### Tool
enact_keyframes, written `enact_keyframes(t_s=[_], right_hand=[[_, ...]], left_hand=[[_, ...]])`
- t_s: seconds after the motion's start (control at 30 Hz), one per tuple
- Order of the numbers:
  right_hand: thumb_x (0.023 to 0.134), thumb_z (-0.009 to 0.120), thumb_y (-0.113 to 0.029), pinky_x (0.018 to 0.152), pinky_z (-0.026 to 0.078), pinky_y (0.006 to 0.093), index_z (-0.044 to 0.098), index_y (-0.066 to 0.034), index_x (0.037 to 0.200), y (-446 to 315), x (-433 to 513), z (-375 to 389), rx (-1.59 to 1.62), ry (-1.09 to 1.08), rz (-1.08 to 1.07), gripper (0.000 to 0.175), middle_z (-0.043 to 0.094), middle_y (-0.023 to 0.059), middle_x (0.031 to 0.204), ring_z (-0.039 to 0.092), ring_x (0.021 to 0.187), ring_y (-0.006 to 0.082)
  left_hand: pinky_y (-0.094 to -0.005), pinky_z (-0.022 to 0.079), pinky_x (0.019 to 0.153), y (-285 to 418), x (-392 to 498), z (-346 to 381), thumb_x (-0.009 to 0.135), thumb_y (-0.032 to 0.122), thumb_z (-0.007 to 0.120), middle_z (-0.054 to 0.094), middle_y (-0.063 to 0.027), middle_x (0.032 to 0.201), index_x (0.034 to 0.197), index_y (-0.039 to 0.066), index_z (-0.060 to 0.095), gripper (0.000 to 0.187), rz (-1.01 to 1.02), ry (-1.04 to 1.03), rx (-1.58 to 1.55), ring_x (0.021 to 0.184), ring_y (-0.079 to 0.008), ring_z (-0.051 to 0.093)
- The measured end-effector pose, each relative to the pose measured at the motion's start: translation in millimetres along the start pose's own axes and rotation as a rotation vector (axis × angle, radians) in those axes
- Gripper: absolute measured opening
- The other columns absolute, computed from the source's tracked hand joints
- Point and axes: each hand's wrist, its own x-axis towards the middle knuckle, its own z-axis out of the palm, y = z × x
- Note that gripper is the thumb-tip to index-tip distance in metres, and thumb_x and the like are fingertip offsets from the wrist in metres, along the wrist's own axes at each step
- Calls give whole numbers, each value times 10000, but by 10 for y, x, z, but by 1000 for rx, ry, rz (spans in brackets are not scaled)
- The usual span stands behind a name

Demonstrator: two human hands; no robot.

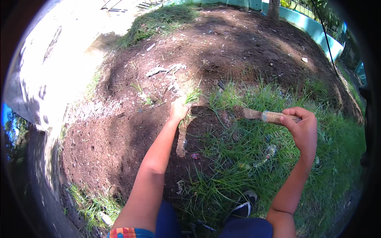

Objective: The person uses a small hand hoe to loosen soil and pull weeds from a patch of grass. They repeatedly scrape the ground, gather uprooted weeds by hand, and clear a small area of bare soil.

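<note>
My left hand (179, 109) is closed around a tuft of green grass (193, 95), whose blades stick out past the fingers over bare brown soil (134, 136). To the right, my right hand (300, 122) grips the wooden handle (275, 117) of a short hand tool. Its flat, soil-stained metal blade (251, 113) points left, towards the edge of the growing grass (238, 142). The far end of the blade merges with soil and grass, so I cannot tell whether it is dug in.
A heap of cut grass (160, 22) lies at the back left beside bright paving (68, 44). Behind the soil runs a turquoise wall (309, 32) with a tree trunk (273, 10). Litter (270, 151) is caught in the grass near my shoe (245, 205).
</note>
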Motion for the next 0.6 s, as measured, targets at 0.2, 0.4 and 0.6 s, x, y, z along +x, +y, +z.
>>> enact_keyframes(t_s=[0.2,0.4,0.6], right_hand=[[704,752,-233,558,470,304,713,-65,844,1059,564,1046,-174,-63,238,222,672,76,690,610,571,153],[746,744,-298,390,333,219,694,-42,886,2517,309,1117,286,-174,494,296,580,5,590,468,430,61],[762,736,-309,356,276,192,676,-44,915,2319,209,1155,390,-171,675,312,549,1,566,441,412,47]], left_hand=[[-399,455,909,278,66,661,732,272,727,559,-101,1230,1212,231,572,506,140,-320,275,1147,-331,510],[-455,469,842,482,-40,1060,773,173,619,603,-92,1115,1064,184,634,291,83,-305,395,1059,-321,551],[-445,492,779,258,46,1069,777,127,578,646,-160,916,969,107,658,208,98,-177,281,902,-351,609]])
